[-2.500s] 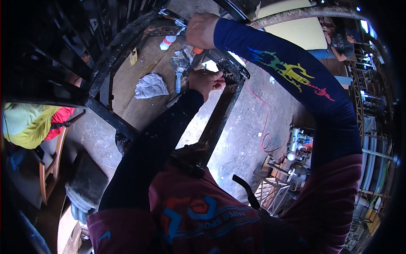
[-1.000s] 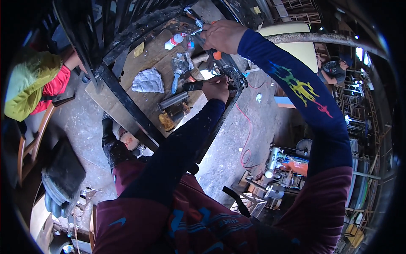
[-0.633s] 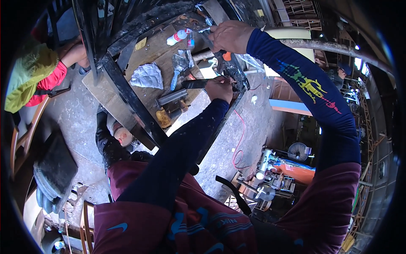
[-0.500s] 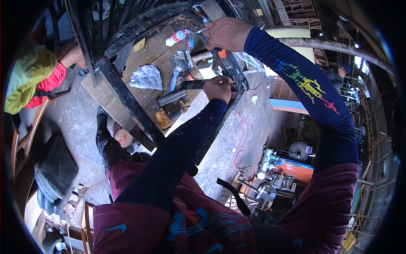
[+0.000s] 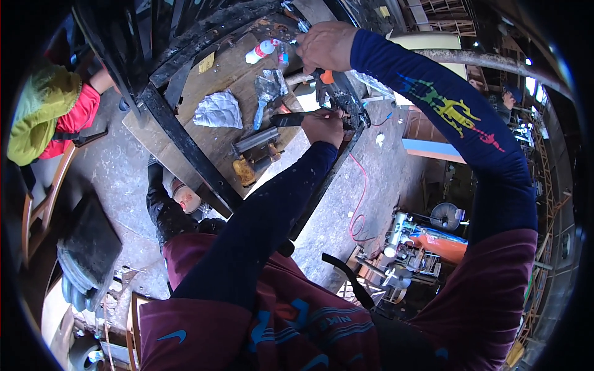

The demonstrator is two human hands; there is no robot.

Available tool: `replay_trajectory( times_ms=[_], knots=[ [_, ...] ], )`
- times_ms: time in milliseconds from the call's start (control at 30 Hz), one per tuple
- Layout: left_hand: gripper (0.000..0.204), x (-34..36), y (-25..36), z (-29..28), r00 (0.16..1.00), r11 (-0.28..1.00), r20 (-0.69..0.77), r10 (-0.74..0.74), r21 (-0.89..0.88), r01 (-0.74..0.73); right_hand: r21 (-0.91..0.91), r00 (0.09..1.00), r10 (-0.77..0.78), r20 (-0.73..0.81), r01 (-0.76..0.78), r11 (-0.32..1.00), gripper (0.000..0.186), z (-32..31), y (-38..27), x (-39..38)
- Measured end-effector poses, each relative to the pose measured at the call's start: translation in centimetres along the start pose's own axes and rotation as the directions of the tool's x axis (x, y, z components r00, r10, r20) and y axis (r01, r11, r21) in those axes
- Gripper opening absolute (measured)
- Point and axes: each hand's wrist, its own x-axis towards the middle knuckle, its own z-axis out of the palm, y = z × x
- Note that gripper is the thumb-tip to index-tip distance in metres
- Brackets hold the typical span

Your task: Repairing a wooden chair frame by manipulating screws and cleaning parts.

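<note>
My left hand [image 5: 323, 128] is closed at the corner of a black-painted wooden frame [image 5: 192, 151]. A flat black strip [image 5: 286, 119] sticks out to the left from under its fingers; its other end is hidden. My right hand [image 5: 327, 47] is wrapped round a dark tool with orange parts [image 5: 326, 77], just above the same corner. Most of that tool is covered by the hand, so its kind does not show. The tool's lower end points down toward the corner, near my left fingertips. Whether it touches the wood cannot be made out.
On the brown board [image 5: 235, 74] lie a white folded cloth [image 5: 218, 110], a blue-handled brush [image 5: 258, 117], a white bottle [image 5: 260, 52], a metal bar [image 5: 257, 140] and a yellow block [image 5: 244, 171]. A red hose [image 5: 364, 204] crosses the floor. Another person's red sleeve [image 5: 80, 110] is at far left.
The whole scene has shifted slightly in the picture as my head moved. My right hand has moved slightly left over the tool. My left hand stays at the frame's corner.
</note>
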Motion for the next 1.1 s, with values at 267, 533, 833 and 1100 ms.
replay_trajectory(
  times_ms=[267,533,833,1100],
  knots=[
    [0.011,0.1,-0.1,0.2,1.000,0.994,0.017,-0.018,-0.106,0.020,0.095,0.979,-0.192,-0.063,0.198,0.976,0.021,2.8,1.8,1.1],
    [0.006,-1.1,2.0,0.3,0.993,0.972,0.068,-0.100,-0.209,0.112,0.436,0.994,-0.030,-0.104,0.073,0.897,0.018,5.0,1.0,0.5],
    [0.008,-1.9,3.5,-0.1,0.985,0.930,0.096,-0.143,-0.327,0.167,-0.297,0.995,0.100,0.029,-0.087,0.951,0.015,2.7,-2.9,-0.8],
    [0.005,-1.5,3.0,-0.5,0.988,0.950,0.127,-0.087,-0.289,0.121,-0.070,0.946,0.302,-0.120,-0.311,0.948,0.019,3.5,-4.5,-4.8]
  ],
)
